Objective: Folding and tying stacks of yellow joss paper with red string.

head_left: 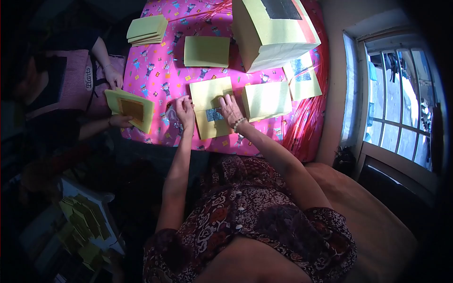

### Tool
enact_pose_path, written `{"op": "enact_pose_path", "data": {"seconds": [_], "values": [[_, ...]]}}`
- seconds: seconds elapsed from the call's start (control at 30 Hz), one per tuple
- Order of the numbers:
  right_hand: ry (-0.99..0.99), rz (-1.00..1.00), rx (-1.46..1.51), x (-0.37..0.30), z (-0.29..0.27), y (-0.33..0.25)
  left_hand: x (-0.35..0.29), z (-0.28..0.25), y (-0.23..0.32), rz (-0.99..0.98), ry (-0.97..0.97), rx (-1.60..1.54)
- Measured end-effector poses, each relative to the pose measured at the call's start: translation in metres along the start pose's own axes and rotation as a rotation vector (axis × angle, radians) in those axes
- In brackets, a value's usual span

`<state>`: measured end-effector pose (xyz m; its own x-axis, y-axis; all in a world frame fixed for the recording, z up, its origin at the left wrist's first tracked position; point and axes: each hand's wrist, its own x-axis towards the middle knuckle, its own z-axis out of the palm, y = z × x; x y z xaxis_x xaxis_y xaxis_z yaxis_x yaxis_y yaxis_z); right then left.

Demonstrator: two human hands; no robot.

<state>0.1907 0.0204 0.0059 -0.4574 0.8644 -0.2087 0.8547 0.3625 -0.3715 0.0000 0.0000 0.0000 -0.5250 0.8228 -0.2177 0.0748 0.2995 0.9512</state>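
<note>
A yellow folded paper piece with a dark, shiny rectangular patch lies on the pink table in front of me. My right hand rests on its right side, fingers stretched out over the paper near the patch. At the paper's left edge is my left hand, its fingers curled together; whether something thin is pinched in them I cannot make out. Just right of my right hand lies a stack of yellow paper pieces, bright in the sunlight.
A tall yellow paper stack stands at the back right, near red plastic strands. Yellow pieces and a small pile lie farther back. At left, a co-worker's hands hold a yellow piece with a brown patch.
</note>
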Motion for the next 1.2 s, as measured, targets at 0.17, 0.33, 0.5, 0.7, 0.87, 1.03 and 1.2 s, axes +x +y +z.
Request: {"op": "enact_pose_path", "data": {"seconds": [0.17,0.33,0.5,0.7,0.87,1.03,1.2], "values": [[0.133,-0.239,-0.162,-0.006,-0.006,-0.003,-0.012,-0.022,-0.007,-0.266,-0.046,0.467],[0.056,-0.387,-0.335,0.003,-0.019,-0.006,-0.011,-0.011,0.002,-0.253,-0.042,0.514],[0.143,-0.39,-0.344,0.007,-0.045,-0.014,-0.008,-0.008,0.019,-0.652,-0.049,-0.368],[0.464,-0.256,0.177,-0.022,-0.109,-0.02,-0.058,-0.033,0.071,-0.512,-0.112,-0.472],[0.512,-0.046,0.781,-0.068,-0.142,0.006,-0.115,-0.013,0.12,-0.517,-0.151,-0.498],[0.489,0.227,0.832,-0.095,-0.15,0.071,-0.13,0.049,0.134,-0.381,-0.271,-0.261],[0.628,0.169,0.718,-0.103,-0.139,0.117,-0.126,0.093,0.102,-0.141,-0.333,0.055]]}}
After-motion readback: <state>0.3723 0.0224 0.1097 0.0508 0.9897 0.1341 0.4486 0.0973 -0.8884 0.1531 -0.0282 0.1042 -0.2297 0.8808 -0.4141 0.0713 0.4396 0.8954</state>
